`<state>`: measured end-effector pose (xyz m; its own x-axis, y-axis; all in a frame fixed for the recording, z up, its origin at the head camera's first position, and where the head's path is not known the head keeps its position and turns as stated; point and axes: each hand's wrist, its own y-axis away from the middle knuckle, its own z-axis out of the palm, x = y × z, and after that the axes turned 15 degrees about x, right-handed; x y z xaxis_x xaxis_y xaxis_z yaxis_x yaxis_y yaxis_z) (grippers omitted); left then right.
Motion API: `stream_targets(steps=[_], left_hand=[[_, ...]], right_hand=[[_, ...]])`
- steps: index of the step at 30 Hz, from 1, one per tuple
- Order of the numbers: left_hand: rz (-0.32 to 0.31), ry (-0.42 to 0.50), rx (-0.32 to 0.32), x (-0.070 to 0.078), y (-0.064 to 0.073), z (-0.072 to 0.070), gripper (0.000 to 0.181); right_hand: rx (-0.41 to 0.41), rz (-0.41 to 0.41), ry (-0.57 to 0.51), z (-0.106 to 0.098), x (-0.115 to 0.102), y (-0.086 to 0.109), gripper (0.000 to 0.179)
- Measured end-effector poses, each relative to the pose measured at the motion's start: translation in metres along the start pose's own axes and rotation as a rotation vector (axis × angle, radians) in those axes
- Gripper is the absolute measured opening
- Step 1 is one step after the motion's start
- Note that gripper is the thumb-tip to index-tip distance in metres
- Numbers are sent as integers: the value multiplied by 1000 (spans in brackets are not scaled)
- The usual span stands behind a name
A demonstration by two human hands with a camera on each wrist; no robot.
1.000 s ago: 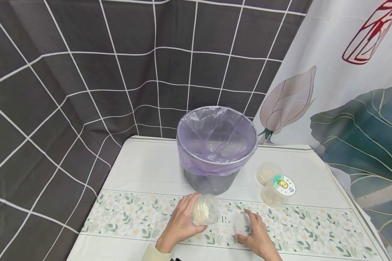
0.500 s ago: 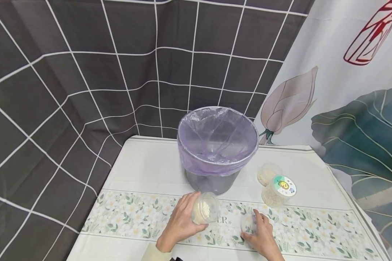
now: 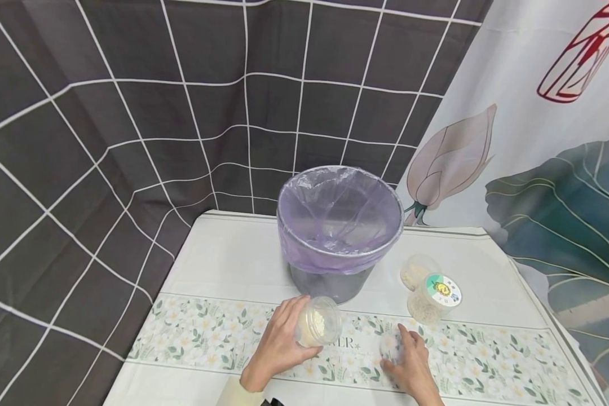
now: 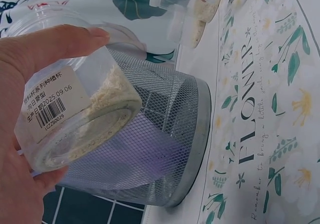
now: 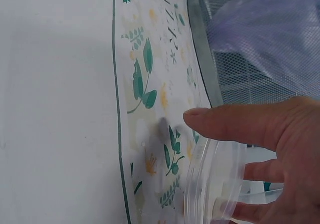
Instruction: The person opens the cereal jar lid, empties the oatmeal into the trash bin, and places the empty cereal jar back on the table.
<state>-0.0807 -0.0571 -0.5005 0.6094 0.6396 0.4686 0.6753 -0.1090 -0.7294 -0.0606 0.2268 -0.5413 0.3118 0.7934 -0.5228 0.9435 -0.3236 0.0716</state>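
Note:
My left hand (image 3: pixel 279 344) grips a clear plastic jar (image 4: pixel 80 104) of pale, rice-like grains. The jar is tilted with its open mouth to the right in the head view; the left wrist view shows a printed barcode label on it. To the right, my right hand (image 3: pixel 411 363) holds a clear round plastic lid (image 3: pixel 391 345) low over the floral strip of the tablecloth. Thumb and fingers lie around the lid's edge in the right wrist view. Whether the lid touches the cloth cannot be told.
Behind the hands stands a mesh waste bin (image 3: pixel 330 282) with a purple bag (image 3: pixel 304 256) over its rim. Right of it, a clear jar with a green-and-white round label (image 3: pixel 443 290) stands by another clear container of grains (image 3: pixel 418 270). Dark gridded cloth (image 3: pixel 203 101) hangs behind.
The right hand and the lid have moved to the right, away from the left hand. The left hand and its tilted jar have hardly moved.

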Motion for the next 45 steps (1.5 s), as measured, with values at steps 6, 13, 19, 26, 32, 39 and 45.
stream_targets(steps=[6,13,19,26,32,39,45], left_hand=[[16,19,32,-1,-1,-1,97],[-3,55,39,-1,-3,-3,97],[-1,61,50,0,-6,-4,96],[-15,59,48,-1,-6,-5,96],[-7,68,59,-1,-7,-5,96],[2,79,59,0,-8,-6,97],[17,62,59,0,-9,-7,97]], right_hand=[[8,22,8,1,3,-3,99],[-8,60,35,3,5,-4,100],[-5,65,50,5,4,-4,100],[-15,40,41,6,7,-2,96],[-20,19,22,7,10,-1,95],[-22,22,17,8,11,1,94],[-33,41,9,8,10,0,96]])
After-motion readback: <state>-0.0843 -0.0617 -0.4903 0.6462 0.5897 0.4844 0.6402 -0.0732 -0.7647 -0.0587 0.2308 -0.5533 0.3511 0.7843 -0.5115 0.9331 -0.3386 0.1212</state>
